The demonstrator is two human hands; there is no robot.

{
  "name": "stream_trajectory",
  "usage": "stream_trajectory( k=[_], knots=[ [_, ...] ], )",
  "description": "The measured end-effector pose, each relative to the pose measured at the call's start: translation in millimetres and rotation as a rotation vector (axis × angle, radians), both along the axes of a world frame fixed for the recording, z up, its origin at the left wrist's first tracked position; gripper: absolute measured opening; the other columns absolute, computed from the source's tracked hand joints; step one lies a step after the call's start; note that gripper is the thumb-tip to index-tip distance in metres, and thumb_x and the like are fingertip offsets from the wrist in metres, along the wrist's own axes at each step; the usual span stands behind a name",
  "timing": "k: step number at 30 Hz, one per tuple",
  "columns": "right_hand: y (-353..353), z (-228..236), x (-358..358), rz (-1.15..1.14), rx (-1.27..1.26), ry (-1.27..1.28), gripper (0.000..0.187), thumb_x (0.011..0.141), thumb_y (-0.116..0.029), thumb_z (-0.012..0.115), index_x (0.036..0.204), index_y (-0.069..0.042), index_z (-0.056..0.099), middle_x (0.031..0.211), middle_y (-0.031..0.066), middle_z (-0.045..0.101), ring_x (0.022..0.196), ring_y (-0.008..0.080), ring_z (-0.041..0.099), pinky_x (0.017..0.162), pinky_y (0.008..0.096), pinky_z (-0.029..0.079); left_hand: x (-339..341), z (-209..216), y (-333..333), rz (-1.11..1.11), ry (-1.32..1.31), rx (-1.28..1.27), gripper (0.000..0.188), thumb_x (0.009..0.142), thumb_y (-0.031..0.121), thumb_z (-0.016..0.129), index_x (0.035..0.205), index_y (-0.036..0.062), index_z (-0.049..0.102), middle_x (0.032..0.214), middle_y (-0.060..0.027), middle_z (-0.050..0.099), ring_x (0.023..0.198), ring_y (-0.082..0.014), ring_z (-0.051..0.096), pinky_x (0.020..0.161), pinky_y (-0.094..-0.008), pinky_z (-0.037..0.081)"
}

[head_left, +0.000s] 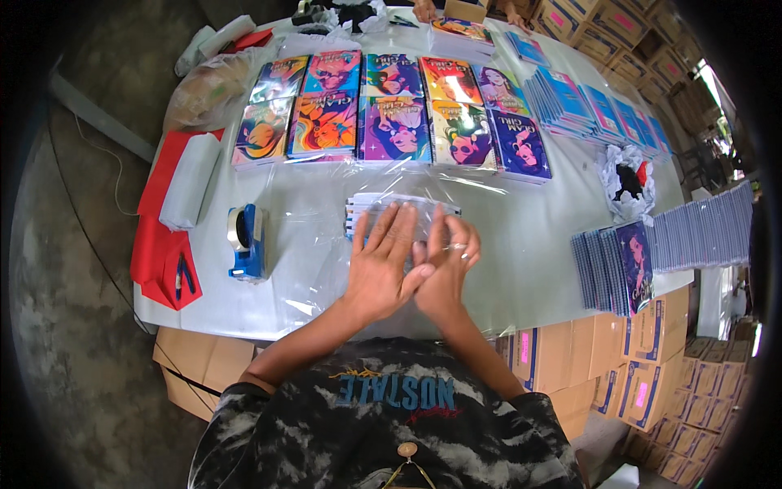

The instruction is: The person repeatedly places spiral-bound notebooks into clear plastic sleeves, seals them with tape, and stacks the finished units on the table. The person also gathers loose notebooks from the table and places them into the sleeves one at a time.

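Clear plastic film (326, 261) lies over a low white bundle with dark bands along its left side (356, 208); what the bundle is made of, I cannot make out under the shiny film. My left hand (381, 273) rests flat on the film at the bundle's near side, fingers stretched out. Close beside it, my right hand (444, 277) touches the film with its fingers apart and slightly bent. The two thumbs nearly meet. To the left stands a blue tape dispenser (254, 244) with a roll of clear tape.
Two rows of stacked colourful spiral notebooks (395, 126) stand beyond my hands. More notebook stacks (603, 269) line the right edge, with crumpled paper (626, 186) behind. Red sheets (159, 244), pens and a white roll (189, 181) lie left. Another person's hand (425, 10) shows at the far edge.
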State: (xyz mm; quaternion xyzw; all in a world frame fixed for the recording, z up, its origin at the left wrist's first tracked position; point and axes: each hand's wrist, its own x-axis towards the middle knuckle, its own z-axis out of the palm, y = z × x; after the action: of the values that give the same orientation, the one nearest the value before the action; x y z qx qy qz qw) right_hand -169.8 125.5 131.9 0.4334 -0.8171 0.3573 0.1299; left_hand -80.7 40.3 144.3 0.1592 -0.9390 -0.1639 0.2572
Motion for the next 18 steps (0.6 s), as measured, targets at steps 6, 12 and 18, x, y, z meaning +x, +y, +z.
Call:
stream_trajectory(
  k=[6, 12, 18],
  knots=[
    [3.0, -4.8, -10.5, 0.264, 0.038, 0.219, 0.041, 0.083, -0.009, 0.051, 0.124, -0.008, 0.054, 0.128, 0.0067, 0.053, 0.119, 0.0215, 0.049, 0.101, 0.0383, 0.033, -3.4, 46.9, -28.9, -0.002, 0.205, 0.833, 0.079, 0.086, 0.038, 0.06, 0.139, -0.0065, 0.021, 0.132, -0.0291, 0.042, 0.124, -0.0385, 0.042, 0.103, -0.0416, 0.032],
    [1.1, -6.4, -19.8, 0.315, -0.038, 0.249, 0.035, 0.08, -0.005, 0.053, 0.114, -0.009, 0.061, 0.122, 0.0055, 0.058, 0.114, 0.0205, 0.053, 0.096, 0.036, 0.038, -50.3, 53.5, -91.5, -0.126, -0.225, 0.687, 0.04, 0.083, 0.026, 0.065, 0.109, -0.0033, 0.061, 0.104, -0.0203, 0.064, 0.097, -0.0295, 0.063, 0.083, -0.0341, 0.048],
    [-14.0, -28.8, -6.5, 0.153, -0.63, -0.061, 0.043, 0.076, 0.002, 0.064, 0.117, -0.004, 0.052, 0.119, 0.0175, 0.057, 0.109, 0.0299, 0.055, 0.09, 0.0362, 0.041, -7.3, 1.7, -40.6, -0.194, 0.131, -0.052, 0.033, 0.079, 0.01, 0.061, 0.112, 0.0076, 0.064, 0.112, -0.0089, 0.064, 0.107, -0.0242, 0.059, 0.095, -0.0386, 0.042]
  ],
)
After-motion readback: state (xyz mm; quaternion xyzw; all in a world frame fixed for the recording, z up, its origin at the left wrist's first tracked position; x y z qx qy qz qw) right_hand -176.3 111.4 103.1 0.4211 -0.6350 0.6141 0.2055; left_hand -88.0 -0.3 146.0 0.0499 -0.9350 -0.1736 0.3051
